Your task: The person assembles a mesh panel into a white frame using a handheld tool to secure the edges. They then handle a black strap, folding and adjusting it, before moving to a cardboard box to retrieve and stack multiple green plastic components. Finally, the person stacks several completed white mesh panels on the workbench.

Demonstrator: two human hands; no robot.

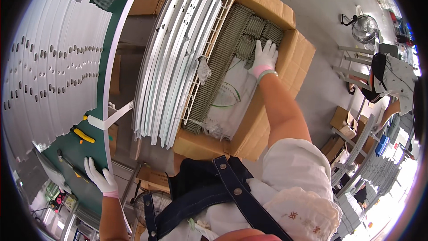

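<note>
My right hand (264, 58), in a white glove with a pink cuff, reaches into an open cardboard box (296, 58). Its spread fingers lie on tightly packed rows of thin grey metal pieces (229, 40), whose exact kind I cannot make out. Beside them in the box is a clear plastic bag (232, 102) with green print. On the green tabletop (96, 140) at the left, my left hand (101, 178), gloved the same way, lies with fingers outstretched and holds nothing. Close to its fingertips is a black-handled tool (67, 163); a yellow-handled tool (84, 135) lies farther off.
Long white metal strips (178, 58) stand stacked between table and box, by a wire rack edge (203, 58). Slotted white panels (53, 62) cover the table's far left. At the right are a floor fan (364, 29), a person (394, 78) and smaller cartons (343, 122).
</note>
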